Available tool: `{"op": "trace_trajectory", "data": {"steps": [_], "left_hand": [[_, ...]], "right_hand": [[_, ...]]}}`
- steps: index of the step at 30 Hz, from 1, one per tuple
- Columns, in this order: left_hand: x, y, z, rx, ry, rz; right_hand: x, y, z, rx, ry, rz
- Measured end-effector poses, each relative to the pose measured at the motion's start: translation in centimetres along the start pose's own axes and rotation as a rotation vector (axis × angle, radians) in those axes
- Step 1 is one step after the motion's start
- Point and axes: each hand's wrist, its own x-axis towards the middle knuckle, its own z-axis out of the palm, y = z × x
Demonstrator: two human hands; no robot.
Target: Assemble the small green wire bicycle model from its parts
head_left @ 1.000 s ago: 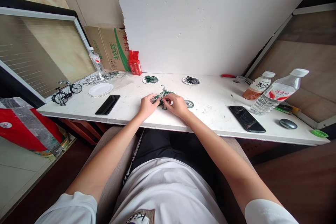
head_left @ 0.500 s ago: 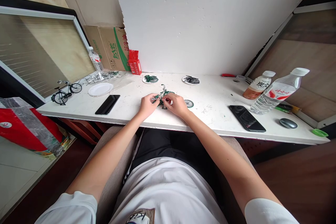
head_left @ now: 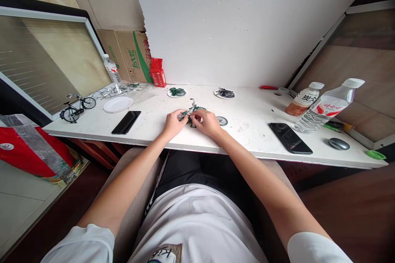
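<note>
Near the front edge of the white table, my left hand (head_left: 175, 122) is closed on a green model bicycle (head_left: 193, 107), gripping its left part. My right hand (head_left: 207, 122) has its thumb and index finger pinched together at the bicycle's middle; what sits between those fingertips is too small to make out. The handlebar points up beyond my fingers, and much of the frame is hidden behind them. A loose spoked wheel with a green rim (head_left: 221, 121) lies flat just right of my right hand.
Plates of green parts (head_left: 177, 92) and black parts (head_left: 224, 93) lie at the back. A black model bicycle (head_left: 78, 107) stands far left, near a white plate (head_left: 118, 104) and a phone (head_left: 126, 122). Another phone (head_left: 290, 138), bottles (head_left: 329, 106) and a mouse (head_left: 338, 144) are at right.
</note>
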Motion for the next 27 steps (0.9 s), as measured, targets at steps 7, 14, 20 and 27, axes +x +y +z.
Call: {"op": "trace_trajectory", "data": {"steps": [7,14,20,27], "left_hand": [[-0.04,-0.25,0.05,0.004,-0.008,0.023],[0.02,-0.26,0.08,-0.003,-0.011,0.019],[0.02,-0.48,0.12,-0.004,-0.019,0.021],[-0.03,-0.52,0.16,-0.004,-0.019,0.016]], "right_hand": [[0.01,0.04,0.06,0.003,-0.007,0.013],[0.04,0.00,0.05,-0.004,-0.010,0.009],[0.04,-0.20,-0.06,0.003,-0.026,0.024],[0.05,-0.16,-0.10,-0.007,-0.048,0.046]]}}
